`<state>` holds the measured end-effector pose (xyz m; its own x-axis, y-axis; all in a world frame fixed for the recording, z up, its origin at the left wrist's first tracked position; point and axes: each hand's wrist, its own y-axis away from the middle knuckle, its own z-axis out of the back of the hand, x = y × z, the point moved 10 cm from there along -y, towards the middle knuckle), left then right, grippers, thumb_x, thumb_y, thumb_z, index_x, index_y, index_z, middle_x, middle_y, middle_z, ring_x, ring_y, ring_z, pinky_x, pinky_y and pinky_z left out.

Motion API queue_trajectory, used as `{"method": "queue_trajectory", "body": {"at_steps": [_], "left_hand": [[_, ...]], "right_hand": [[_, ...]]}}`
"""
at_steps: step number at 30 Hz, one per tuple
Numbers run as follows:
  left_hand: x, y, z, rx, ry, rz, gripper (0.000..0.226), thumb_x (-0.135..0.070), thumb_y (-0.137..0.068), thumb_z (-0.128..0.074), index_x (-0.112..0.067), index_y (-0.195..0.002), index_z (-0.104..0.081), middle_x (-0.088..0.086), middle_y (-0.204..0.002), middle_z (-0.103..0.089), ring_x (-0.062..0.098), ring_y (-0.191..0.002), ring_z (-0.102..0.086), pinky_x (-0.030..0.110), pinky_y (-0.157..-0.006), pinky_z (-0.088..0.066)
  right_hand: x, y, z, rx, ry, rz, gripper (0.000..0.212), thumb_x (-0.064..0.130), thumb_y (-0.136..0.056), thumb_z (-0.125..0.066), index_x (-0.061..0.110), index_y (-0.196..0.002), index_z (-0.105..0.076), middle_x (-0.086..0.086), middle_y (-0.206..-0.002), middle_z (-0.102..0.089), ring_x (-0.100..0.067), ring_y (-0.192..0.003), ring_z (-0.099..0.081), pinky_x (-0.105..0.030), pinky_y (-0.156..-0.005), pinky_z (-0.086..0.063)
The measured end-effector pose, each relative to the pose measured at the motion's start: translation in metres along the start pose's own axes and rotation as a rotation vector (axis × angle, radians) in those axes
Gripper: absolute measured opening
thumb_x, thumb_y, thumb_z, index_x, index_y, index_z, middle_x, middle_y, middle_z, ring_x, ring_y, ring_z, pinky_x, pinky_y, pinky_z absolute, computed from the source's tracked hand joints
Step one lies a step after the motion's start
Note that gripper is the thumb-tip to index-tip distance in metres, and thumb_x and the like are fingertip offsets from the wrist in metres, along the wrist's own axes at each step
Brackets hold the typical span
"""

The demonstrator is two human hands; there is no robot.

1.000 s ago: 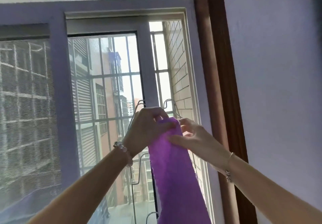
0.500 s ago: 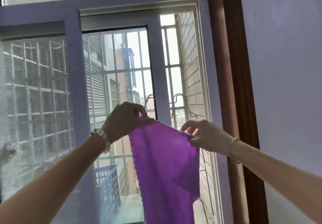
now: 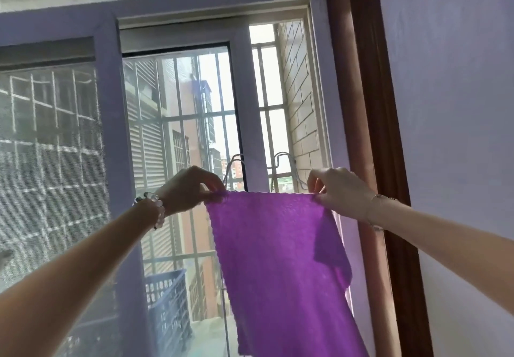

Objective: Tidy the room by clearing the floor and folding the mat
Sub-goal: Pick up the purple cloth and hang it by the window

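both hands, left hand (image 3: 189, 189) and right hand (image 3: 340, 191), pinch purple cloth (image 3: 278, 259) corners, perhaps on a wire hanger (image 3: 281, 159).

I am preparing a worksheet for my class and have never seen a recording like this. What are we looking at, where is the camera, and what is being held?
There is no machine here, only a person's two bare arms. One camera sits on the person's head, so you see roughly what they see. They are facing a window. The left hand and right hand each pinch a top corner of a purple cloth with their fingers. The cloth is held spread out and hangs down. Wire hooks show behind its top edge, and a blue basket stands outside the glass. No table or floor is in view.
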<state>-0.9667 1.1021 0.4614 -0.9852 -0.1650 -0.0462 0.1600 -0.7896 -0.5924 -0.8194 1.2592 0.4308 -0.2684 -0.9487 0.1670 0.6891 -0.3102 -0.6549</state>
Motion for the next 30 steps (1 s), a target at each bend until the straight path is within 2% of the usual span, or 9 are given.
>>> {"method": "queue_trajectory", "body": {"at_steps": [3,5,7,10,15,19,23,28,30], "left_hand": [[0.006,-0.025,0.039,-0.142,-0.009,0.007,0.023,-0.014,-0.078,-0.071,-0.036,-0.08,-0.066,-0.031,-0.067,-0.06,-0.023,-0.064,-0.054,0.002,-0.059,-0.042],[0.013,-0.041,0.064,-0.263,-0.019,0.011,0.02,-0.011,-0.079,-0.07,-0.03,-0.085,-0.069,-0.013,-0.075,-0.066,-0.019,-0.061,-0.056,0.002,-0.064,-0.041],[0.022,-0.055,0.084,-0.372,0.012,0.027,0.016,-0.007,-0.079,-0.07,-0.02,-0.089,-0.073,-0.003,-0.082,-0.07,-0.01,-0.062,-0.058,0.016,-0.073,-0.047],[0.038,-0.072,0.102,-0.466,0.022,0.076,0.014,-0.005,-0.079,-0.07,-0.013,-0.09,-0.074,-0.001,-0.085,-0.069,0.005,-0.069,-0.059,0.023,-0.082,-0.044],[0.065,-0.092,0.102,-0.545,0.0,0.09,0.01,-0.004,-0.077,-0.072,-0.009,-0.084,-0.076,0.004,-0.085,-0.073,0.006,-0.072,-0.06,0.022,-0.084,-0.045],[0.086,-0.097,0.071,-0.489,-0.067,0.119,0.012,-0.001,-0.078,-0.07,-0.01,-0.083,-0.076,0.007,-0.089,-0.074,0.015,-0.081,-0.066,0.024,-0.086,-0.047],[0.096,-0.094,0.042,-0.354,-0.109,0.16,0.015,-0.004,-0.079,-0.068,-0.015,-0.084,-0.076,0.0,-0.089,-0.074,0.008,-0.083,-0.062,0.02,-0.087,-0.045],[0.101,-0.086,0.009,-0.073,-0.105,0.202,0.026,-0.018,-0.075,-0.076,-0.018,-0.1,-0.069,-0.004,-0.094,-0.067,0.007,-0.077,-0.059,0.024,-0.078,-0.048],[0.092,-0.084,0.017,-0.137,-0.115,0.164,0.023,-0.018,-0.078,-0.073,-0.017,-0.101,-0.069,0.0,-0.098,-0.069,0.009,-0.079,-0.06,0.027,-0.083,-0.049]], "right_hand": [[0.004,-0.032,0.03,-0.116,0.058,0.011,0.009,0.011,-0.088,-0.06,0.019,-0.086,-0.057,0.002,-0.088,-0.065,-0.015,-0.083,-0.061,-0.022,-0.07,-0.039],[0.007,-0.055,0.047,-0.186,0.074,0.017,0.01,0.007,-0.09,-0.056,0.016,-0.085,-0.059,-0.002,-0.089,-0.066,-0.018,-0.084,-0.062,-0.024,-0.069,-0.041],[0.012,-0.076,0.062,-0.243,0.099,0.011,0.014,0.005,-0.09,-0.053,0.014,-0.088,-0.063,-0.003,-0.09,-0.067,-0.018,-0.085,-0.062,-0.027,-0.075,-0.047],[0.015,-0.108,0.076,-0.307,0.103,0.003,0.021,0.002,-0.088,-0.051,0.017,-0.086,-0.066,-0.002,-0.092,-0.067,-0.02,-0.086,-0.063,-0.034,-0.08,-0.051],[0.015,-0.155,0.065,-0.332,0.198,0.017,0.024,-0.001,-0.088,-0.045,0.013,-0.089,-0.065,-0.005,-0.09,-0.067,-0.021,-0.082,-0.063,-0.032,-0.075,-0.052],[0.008,-0.169,0.03,-0.248,0.224,0.026,0.023,-0.001,-0.085,-0.049,0.016,-0.087,-0.065,-0.005,-0.091,-0.066,-0.02,-0.081,-0.063,-0.031,-0.076,-0.053],[0.009,-0.168,0.007,-0.151,0.241,0.058,0.02,0.005,-0.087,-0.052,0.019,-0.088,-0.067,-0.005,-0.099,-0.067,-0.022,-0.09,-0.064,-0.036,-0.085,-0.054],[0.004,-0.165,0.001,-0.071,0.207,0.03,0.029,0.007,-0.085,-0.057,0.03,-0.068,-0.061,-0.001,-0.099,-0.064,-0.023,-0.095,-0.063,-0.039,-0.087,-0.053],[0.003,-0.164,0.0,-0.053,0.209,0.022,0.027,0.008,-0.084,-0.057,0.03,-0.071,-0.064,-0.001,-0.099,-0.064,-0.022,-0.094,-0.063,-0.038,-0.087,-0.053]]}}
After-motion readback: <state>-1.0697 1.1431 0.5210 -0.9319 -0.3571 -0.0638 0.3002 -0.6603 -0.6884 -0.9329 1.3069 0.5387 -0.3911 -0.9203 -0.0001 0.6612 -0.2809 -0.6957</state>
